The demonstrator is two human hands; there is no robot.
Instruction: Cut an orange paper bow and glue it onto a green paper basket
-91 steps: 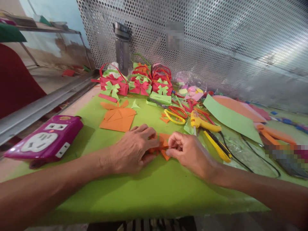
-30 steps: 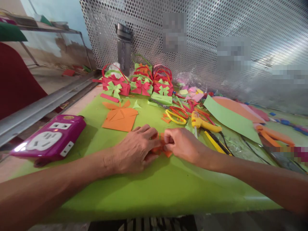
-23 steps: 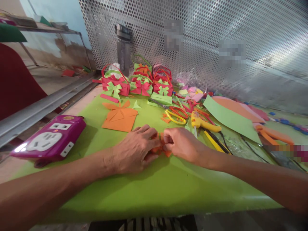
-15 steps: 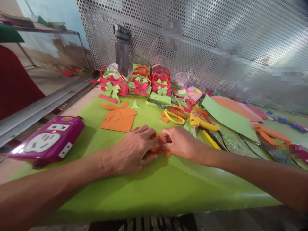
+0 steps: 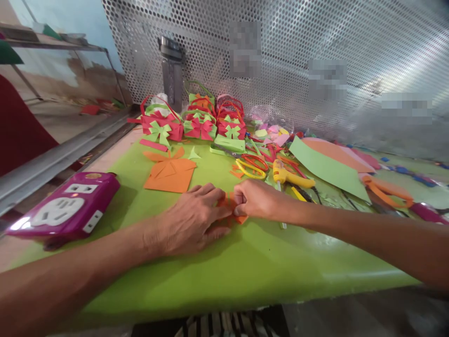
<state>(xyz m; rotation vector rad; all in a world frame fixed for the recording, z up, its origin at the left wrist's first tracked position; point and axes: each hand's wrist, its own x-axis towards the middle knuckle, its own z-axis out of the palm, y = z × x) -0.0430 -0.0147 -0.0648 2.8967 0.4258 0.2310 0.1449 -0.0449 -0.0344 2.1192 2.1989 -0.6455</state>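
My left hand [image 5: 191,220] lies flat on the green mat [image 5: 224,276], its fingers pressing down on a small orange paper piece [image 5: 231,209]. My right hand [image 5: 257,200] pinches the same orange piece from the right, fingers closed on a fold. Most of the paper is hidden between the two hands. A larger folded orange sheet [image 5: 170,171] lies just beyond my left hand.
A purple power strip [image 5: 65,210] sits at the left edge. Red and green paper baskets [image 5: 196,124] stand at the back by a grey bottle [image 5: 171,75]. Yellow scissors [image 5: 249,168], a yellow glue gun [image 5: 289,175] and coloured sheets [image 5: 326,166] lie to the right. A perforated metal panel [image 5: 315,47] rises behind.
My right hand has slid left and closed tighter on the orange piece, next to the left fingers. The view has shifted slightly.
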